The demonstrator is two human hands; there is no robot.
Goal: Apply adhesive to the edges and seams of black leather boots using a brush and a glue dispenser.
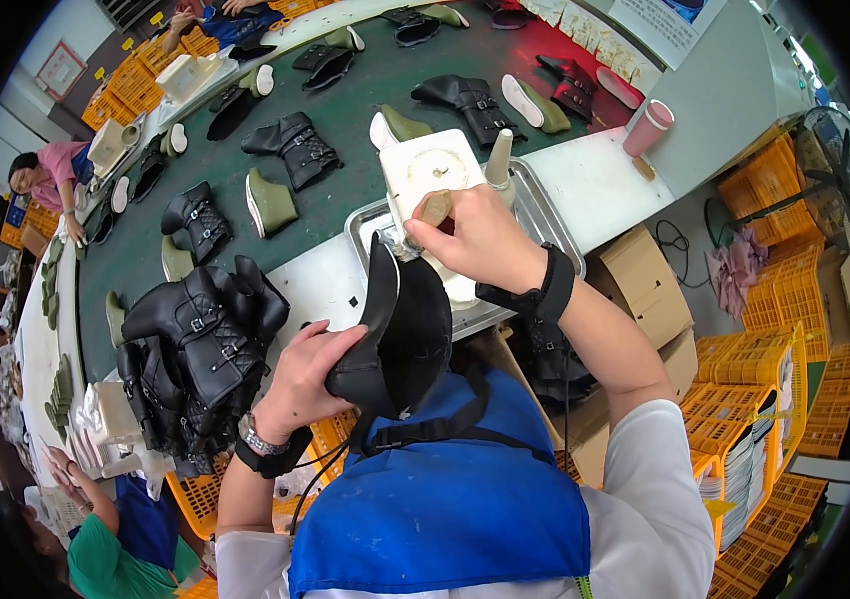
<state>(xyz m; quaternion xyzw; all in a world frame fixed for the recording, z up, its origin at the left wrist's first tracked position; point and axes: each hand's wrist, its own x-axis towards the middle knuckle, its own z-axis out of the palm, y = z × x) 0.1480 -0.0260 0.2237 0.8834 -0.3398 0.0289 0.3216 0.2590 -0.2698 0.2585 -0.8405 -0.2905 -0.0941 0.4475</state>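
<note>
My left hand (310, 371) is closed round a black boot upper (413, 334), its opening turned up in front of my blue apron (445, 509). My right hand (480, 238) grips a brush by its thick wooden handle (434, 207). Pale bristles show below the fingers, close to the boot's upper edge; whether they touch it I cannot tell. Beyond the hand stands a white container (432, 160) with a whitish, smeared top. It sits in a metal tray (565, 225), beside a bottle with a pale cone nozzle (501, 158).
Black buckled boot uppers (207, 324) are piled at the left. More uppers and green-and-white soles (271, 203) lie on the dark green belt (345, 130). A pink cup (649, 128) stands at the right, above cardboard boxes (642, 285) and orange crates (735, 424). Other people work along the left.
</note>
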